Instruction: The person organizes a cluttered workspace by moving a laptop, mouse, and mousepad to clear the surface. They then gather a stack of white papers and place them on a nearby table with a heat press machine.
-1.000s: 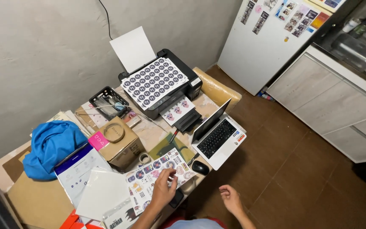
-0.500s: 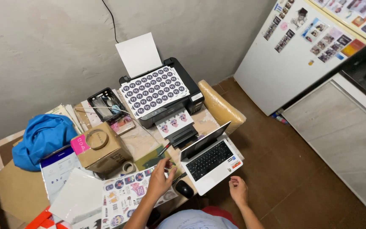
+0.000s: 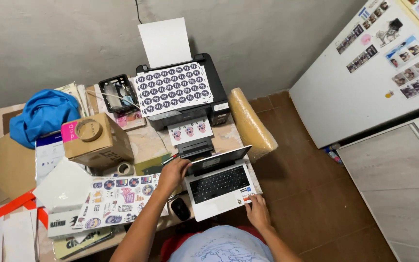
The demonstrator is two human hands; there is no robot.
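My left hand (image 3: 171, 173) rests at the left edge of the small white laptop (image 3: 220, 185), close to a red-tipped pen (image 3: 169, 159) and above the black mouse (image 3: 181, 208). Whether it grips anything I cannot tell. My right hand (image 3: 257, 212) lies on the laptop's front right corner with its fingers spread on it. Behind the laptop stands a black printer (image 3: 185, 94) with a sheet of round stickers (image 3: 173, 87) on its lid, a blank white sheet upright in its feeder and a small printed sheet (image 3: 190, 131) in its output tray.
A sheet of colourful stickers (image 3: 117, 199) lies left of the mouse. A cardboard box (image 3: 98, 140) with a tape roll, a blue cloth (image 3: 42, 114), and white paper crowd the desk's left. A wrapped roll (image 3: 250, 123) hangs off the right edge. A white fridge (image 3: 364, 73) stands right.
My left hand has moved from the sticker sheet up to the laptop's left edge. My right hand has risen onto the laptop's front right corner. The view has shifted right.
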